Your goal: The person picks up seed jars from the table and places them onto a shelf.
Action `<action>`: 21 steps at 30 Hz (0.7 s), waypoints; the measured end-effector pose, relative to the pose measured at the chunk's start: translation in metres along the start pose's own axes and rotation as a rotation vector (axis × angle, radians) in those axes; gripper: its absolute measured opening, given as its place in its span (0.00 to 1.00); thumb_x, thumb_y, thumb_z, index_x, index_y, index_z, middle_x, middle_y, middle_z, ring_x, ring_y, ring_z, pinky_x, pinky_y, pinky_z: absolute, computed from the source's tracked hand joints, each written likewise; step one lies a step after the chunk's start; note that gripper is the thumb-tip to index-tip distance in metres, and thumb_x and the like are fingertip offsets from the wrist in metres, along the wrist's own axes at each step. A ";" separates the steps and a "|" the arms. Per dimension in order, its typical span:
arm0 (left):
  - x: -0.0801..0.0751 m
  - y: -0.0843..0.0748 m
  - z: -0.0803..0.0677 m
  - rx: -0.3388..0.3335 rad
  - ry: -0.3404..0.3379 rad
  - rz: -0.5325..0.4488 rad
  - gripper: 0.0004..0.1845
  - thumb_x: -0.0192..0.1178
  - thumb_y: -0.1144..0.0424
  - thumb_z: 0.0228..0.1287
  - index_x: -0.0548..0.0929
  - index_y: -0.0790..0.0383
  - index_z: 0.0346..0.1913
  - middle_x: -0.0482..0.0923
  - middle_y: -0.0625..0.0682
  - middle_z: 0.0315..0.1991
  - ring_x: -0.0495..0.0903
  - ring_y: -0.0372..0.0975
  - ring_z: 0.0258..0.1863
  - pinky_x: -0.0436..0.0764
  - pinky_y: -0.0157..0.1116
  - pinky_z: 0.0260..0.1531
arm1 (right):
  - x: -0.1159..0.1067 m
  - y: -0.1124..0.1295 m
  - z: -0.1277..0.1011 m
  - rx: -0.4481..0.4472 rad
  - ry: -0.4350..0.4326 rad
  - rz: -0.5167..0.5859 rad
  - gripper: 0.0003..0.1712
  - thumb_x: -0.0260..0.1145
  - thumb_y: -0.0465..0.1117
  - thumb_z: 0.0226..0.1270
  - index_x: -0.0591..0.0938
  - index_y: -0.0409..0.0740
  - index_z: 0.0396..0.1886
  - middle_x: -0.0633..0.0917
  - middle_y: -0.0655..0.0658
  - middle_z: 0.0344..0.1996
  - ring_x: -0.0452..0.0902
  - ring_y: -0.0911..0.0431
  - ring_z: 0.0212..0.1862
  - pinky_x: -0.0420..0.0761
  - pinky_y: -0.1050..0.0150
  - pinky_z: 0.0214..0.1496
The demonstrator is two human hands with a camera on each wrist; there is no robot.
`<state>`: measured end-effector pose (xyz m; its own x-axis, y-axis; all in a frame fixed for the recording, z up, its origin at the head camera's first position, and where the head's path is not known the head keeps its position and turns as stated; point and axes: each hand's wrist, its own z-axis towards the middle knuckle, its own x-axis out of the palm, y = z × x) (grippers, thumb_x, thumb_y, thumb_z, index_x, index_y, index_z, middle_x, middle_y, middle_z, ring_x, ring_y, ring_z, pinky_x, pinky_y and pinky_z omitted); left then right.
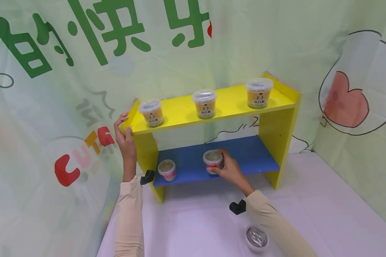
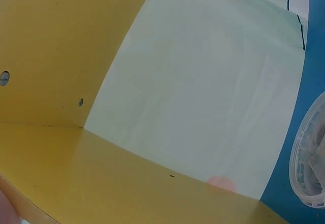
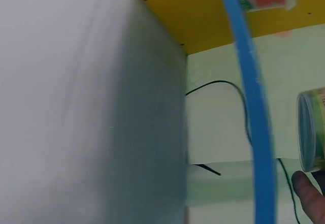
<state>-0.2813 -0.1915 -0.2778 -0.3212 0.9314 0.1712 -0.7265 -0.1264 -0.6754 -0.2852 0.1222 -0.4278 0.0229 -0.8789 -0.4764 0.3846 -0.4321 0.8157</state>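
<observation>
The left hand [image 1: 124, 137] grips the shelf's [image 1: 180, 112] top-left corner — likely steadying it. The right hand [image 1: 229, 170], arm stretched forward, wraps its fingers round a cup [image 1: 213, 161] standing mid-way along the shelf's blue lower board, right of another cup [image 1: 167, 169].

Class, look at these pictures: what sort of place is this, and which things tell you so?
Probably a staged mock shop display, not a real store: a small yellow and blue shelf on a white-covered table, lidded snack cups spaced evenly along it, and printed cartoon backdrop sheets hung behind.
</observation>
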 end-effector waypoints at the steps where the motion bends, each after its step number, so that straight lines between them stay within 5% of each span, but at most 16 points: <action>1: 0.000 0.000 0.000 0.000 -0.002 -0.004 0.19 0.40 0.75 0.64 0.63 0.82 0.57 0.65 0.67 0.65 0.64 0.55 0.68 0.77 0.29 0.56 | 0.004 -0.002 0.001 -0.015 -0.010 -0.014 0.45 0.75 0.39 0.55 0.62 0.33 0.67 0.76 0.29 0.57 0.75 0.37 0.55 0.80 0.42 0.55; 7: -0.003 0.010 0.001 0.013 0.006 -0.008 0.18 0.40 0.75 0.64 0.64 0.79 0.56 0.65 0.67 0.65 0.65 0.56 0.67 0.78 0.28 0.54 | 0.021 -0.016 0.005 -0.058 -0.073 -0.037 0.45 0.77 0.36 0.51 0.65 0.30 0.66 0.77 0.28 0.56 0.75 0.35 0.56 0.77 0.39 0.56; 14: -0.007 0.031 0.006 0.042 -0.022 0.002 0.16 0.42 0.72 0.64 0.70 0.65 0.53 0.70 0.59 0.63 0.68 0.48 0.65 0.77 0.30 0.57 | 0.027 -0.023 0.001 -0.039 -0.094 -0.003 0.47 0.77 0.35 0.50 0.64 0.33 0.68 0.76 0.29 0.59 0.74 0.35 0.59 0.75 0.37 0.59; 21: -0.006 0.029 0.008 0.052 -0.024 -0.034 0.15 0.42 0.72 0.63 0.71 0.63 0.52 0.71 0.60 0.62 0.68 0.49 0.65 0.77 0.30 0.57 | 0.021 -0.018 -0.005 0.020 -0.086 -0.007 0.53 0.78 0.39 0.50 0.58 0.31 0.71 0.73 0.27 0.60 0.72 0.34 0.60 0.74 0.38 0.61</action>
<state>-0.3053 -0.2031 -0.2929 -0.3096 0.9272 0.2106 -0.7679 -0.1132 -0.6305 -0.2869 0.1126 -0.4541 -0.0591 -0.8893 -0.4534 0.3656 -0.4420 0.8191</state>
